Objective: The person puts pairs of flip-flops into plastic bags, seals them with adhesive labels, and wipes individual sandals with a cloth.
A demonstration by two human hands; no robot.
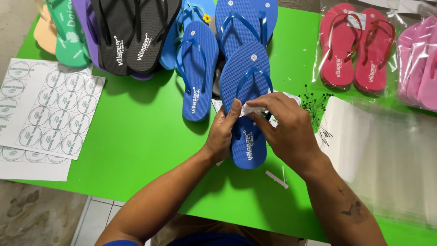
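Note:
A blue flip-flop lies sole-up on the green table, toe end pointing away from me. My left hand grips its left edge near the heel, thumb up on the sole. My right hand rests over the heel half and pinches a small white paper tag against the strap together with the left thumb. A second blue flip-flop lies just to the left, untouched.
More flip-flops are piled at the back: black, green, blue. Bagged red and pink pairs sit at right above a stack of clear bags. Round-sticker sheets lie left. Black tag pins are scattered nearby.

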